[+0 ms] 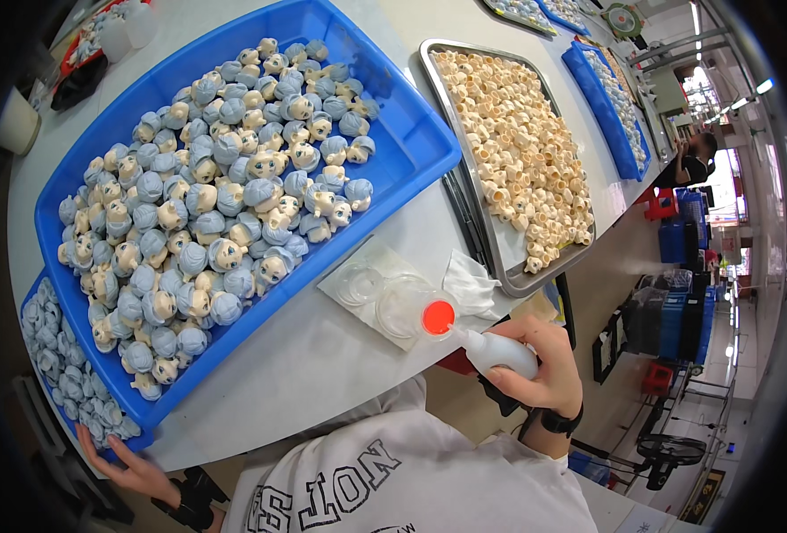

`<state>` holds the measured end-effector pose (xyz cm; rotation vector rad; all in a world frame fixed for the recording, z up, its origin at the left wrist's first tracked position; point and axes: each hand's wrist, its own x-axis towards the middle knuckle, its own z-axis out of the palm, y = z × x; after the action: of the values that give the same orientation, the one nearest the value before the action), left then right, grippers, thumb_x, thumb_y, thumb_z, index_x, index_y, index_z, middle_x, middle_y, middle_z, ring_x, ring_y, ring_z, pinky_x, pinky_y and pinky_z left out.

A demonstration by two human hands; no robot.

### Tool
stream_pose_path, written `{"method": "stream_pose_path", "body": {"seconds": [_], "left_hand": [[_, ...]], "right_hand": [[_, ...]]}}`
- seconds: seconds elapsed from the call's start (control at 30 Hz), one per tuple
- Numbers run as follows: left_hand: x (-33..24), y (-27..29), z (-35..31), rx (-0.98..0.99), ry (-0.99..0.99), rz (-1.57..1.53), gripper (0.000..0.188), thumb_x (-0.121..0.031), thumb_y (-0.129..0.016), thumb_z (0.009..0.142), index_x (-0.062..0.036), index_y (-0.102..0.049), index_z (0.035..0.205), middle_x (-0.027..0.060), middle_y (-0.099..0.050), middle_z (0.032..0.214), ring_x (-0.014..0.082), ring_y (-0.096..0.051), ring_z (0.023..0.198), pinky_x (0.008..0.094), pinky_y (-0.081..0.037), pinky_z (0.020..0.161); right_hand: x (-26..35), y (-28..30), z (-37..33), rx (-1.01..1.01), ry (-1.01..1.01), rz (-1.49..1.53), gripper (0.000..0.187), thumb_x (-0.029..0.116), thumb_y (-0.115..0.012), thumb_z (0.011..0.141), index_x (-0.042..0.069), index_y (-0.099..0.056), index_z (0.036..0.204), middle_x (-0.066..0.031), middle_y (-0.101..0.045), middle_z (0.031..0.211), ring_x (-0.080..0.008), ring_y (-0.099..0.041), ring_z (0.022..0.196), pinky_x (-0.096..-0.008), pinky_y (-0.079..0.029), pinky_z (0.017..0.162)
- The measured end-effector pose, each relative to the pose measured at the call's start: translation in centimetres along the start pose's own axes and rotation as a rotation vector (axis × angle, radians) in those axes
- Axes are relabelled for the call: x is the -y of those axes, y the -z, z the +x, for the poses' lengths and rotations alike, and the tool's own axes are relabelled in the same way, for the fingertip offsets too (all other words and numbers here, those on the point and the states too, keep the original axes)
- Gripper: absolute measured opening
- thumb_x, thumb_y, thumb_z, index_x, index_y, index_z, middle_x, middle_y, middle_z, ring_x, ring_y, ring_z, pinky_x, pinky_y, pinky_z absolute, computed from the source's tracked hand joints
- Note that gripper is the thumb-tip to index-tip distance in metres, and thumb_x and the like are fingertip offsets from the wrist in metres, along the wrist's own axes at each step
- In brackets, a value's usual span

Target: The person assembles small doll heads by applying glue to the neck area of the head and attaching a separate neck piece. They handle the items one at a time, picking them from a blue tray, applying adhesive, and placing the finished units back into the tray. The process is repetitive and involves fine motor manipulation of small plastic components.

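My right hand (540, 360) is wrapped round a white squeeze bottle (507, 355), tilted so its thin nozzle points at a red disc (438, 317) on a small clear container. Whether the nozzle touches the red surface I cannot tell. At the lower left, my left hand (135, 473) has its fingers apart at the edge of a smaller blue tray full of grey-blue doll hair pieces (64, 364). A large blue tray (411, 133) between my hands is heaped with small doll heads (224, 204) with grey-blue hair and painted faces.
A metal tray (535, 286) of hollow cream-coloured pieces (518, 151) stands to the right, beside dark pen-like tools (464, 213). A crumpled white tissue (471, 282) lies near the red-topped container. More blue trays (602, 111) sit further along the table. Another person (697, 160) is in the background.
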<state>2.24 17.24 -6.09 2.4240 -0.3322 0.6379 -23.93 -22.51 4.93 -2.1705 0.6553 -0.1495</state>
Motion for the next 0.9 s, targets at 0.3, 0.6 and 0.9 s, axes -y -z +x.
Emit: {"method": "stream_pose_path", "body": {"seconds": [0.3,0.6,0.9], "left_hand": [[-0.4,-0.1,0.0,-0.007,0.023,-0.005,0.036,-0.006,-0.044,0.093,0.0060,-0.044,0.127,0.0181,-0.045,0.132,0.0286,-0.042,0.123,0.0384,-0.031,0.102],[-0.6,-0.1,0.1,-0.008,0.025,-0.004,0.035,-0.005,-0.044,0.093,0.0058,-0.044,0.126,0.0177,-0.045,0.132,0.0287,-0.042,0.123,0.0381,-0.031,0.102],[-0.2,0.1,0.1,-0.007,0.008,0.006,0.035,-0.008,-0.045,0.093,0.0054,-0.045,0.126,0.0176,-0.045,0.132,0.0289,-0.042,0.123,0.0390,-0.031,0.103]], "right_hand": [[-0.1,-0.2,0.1,-0.025,0.034,-0.014,0.034,0.025,-0.071,0.069,0.000,-0.060,0.089,-0.0105,-0.064,0.074,-0.0200,-0.062,0.063,-0.0278,-0.046,0.057],[-0.2,0.0,0.1,-0.028,0.043,-0.038,0.034,0.025,-0.071,0.067,0.000,-0.060,0.087,-0.0104,-0.063,0.073,-0.0200,-0.061,0.063,-0.0273,-0.045,0.056],[-1.4,-2.0,-1.1,-0.030,-0.180,0.564,0.034,0.006,-0.062,0.076,-0.003,-0.048,0.105,-0.0142,-0.062,0.099,-0.0166,-0.060,0.083,-0.0281,-0.047,0.075]]}}
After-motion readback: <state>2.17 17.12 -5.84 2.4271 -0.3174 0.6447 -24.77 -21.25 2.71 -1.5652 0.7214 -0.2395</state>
